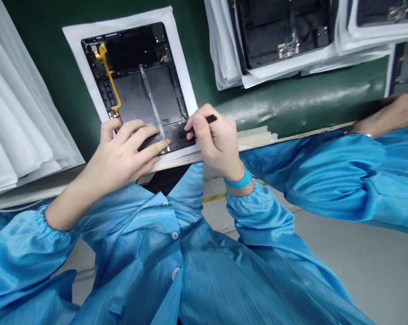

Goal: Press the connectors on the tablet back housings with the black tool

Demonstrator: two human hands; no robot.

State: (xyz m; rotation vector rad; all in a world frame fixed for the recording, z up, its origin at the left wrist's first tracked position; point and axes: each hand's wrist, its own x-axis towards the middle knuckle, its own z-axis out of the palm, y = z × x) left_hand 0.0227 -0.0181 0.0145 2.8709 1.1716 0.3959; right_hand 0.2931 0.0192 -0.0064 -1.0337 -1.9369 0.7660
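An opened tablet chassis [136,85] lies on a white foam sheet [78,49] at the near edge of the green bench. It shows a yellow flex cable [107,76] on its left side and a thin grey ribbon [151,101] down its middle. My left hand [122,153] rests on the chassis's near edge, fingers stretched flat and pressing down by the ribbon's end. My right hand [217,142] is closed in a pinch round a thin black tool [199,126], whose tip touches the chassis's near right corner.
White foam sheets [17,122] are stacked at the left. More opened chassis on foam [281,36] lie at the back right. A co-worker's blue sleeve [356,171] and hand [390,113] reach in from the right. Grey floor shows below the bench edge.
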